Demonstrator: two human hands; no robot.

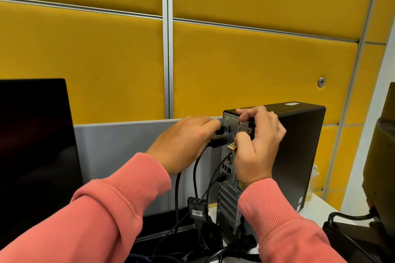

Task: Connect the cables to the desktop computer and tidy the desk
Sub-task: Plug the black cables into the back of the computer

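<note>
A black desktop computer (299, 156) stands upright on a white table (320, 205), its rear port panel facing the person. The left hand (181, 143) grips a black cable plug (218, 142) held level, its long axis pointing right, straight at the upper ports just beside it. The right hand (258, 143) is curled against the same panel; its thumb and fingers pinch a small brass-coloured connector (232, 147) and its upper fingers rest on the case's top edge. The left hand is the one placed to push the plug in. More black cables (197, 179) hang down from the panel. A dark monitor (36, 145) stands at left, before yellow partition panels (256, 60).
</note>
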